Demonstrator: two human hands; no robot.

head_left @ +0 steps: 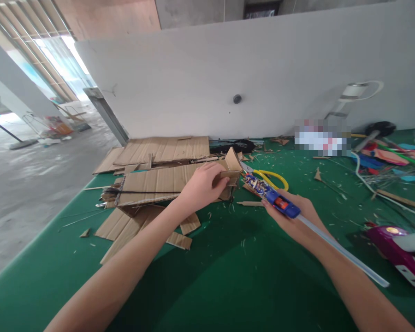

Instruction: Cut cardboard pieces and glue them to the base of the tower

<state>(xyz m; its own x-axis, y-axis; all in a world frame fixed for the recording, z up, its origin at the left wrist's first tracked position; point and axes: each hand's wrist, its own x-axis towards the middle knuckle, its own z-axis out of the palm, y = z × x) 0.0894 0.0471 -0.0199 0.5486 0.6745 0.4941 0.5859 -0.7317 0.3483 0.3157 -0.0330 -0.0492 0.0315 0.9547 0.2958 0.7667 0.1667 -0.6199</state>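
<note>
Green felt-like table nearest, strewn with pale slivers and shavings. Over it, both bare forearms reaching forward. Right hand closed around a blue glue gun, clear glue stick trailing back along the wrist and off behind it, nozzle aimed left at a small cardboard piece. Left hand curled onto that same piece, fingers bent over its top edge, thumb beneath, pinching it in place at the right end of a heap of cardboard sheets. More cardboard offcuts flat on the cloth just under the left wrist. Yellow-handled scissors lying just beyond the glue gun, touching or nearly touching its tip; hard to tell which. Near the right edge, a magenta tool, partly cut off by the frame. Farther right and back, coloured sticks and scraps with a white cable snaking through. Beyond everything, a grey partition wall standing along the far table edge, a white lamp clipped before it. Off to the left, bare concrete floor and daylight.
</note>
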